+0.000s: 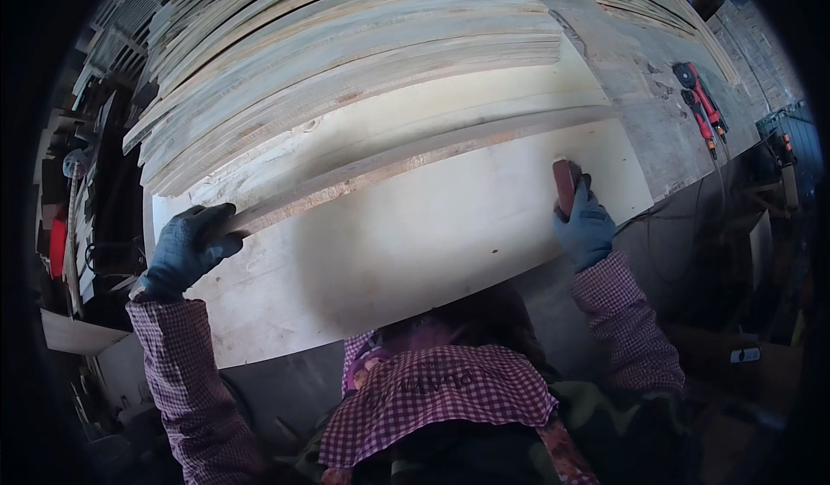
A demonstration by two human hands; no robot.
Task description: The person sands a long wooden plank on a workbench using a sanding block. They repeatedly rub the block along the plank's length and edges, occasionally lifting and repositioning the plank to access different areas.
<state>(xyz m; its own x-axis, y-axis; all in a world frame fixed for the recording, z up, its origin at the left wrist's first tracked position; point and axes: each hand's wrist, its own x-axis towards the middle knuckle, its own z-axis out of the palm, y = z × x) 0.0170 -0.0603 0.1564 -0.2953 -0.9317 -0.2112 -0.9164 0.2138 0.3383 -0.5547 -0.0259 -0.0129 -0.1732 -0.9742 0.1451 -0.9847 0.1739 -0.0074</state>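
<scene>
Checked apron (432, 398) below the hands; left hand (186, 247) grips the plank (415, 155), seemingly steadying it; right hand (588, 227) clasps a red block (566, 184).

Sheet (450, 226): brightest surface, softly lit, with a diffuse shadow left of middle, spreading toward its near edge.
Plank (415, 150): fairly clear, its straight length bowed by the fisheye lens.
Floor (558, 316): dim beyond the sheet's near edge.
Picture: cool-toned, rounded by a black rim, darkest at the corners.
</scene>
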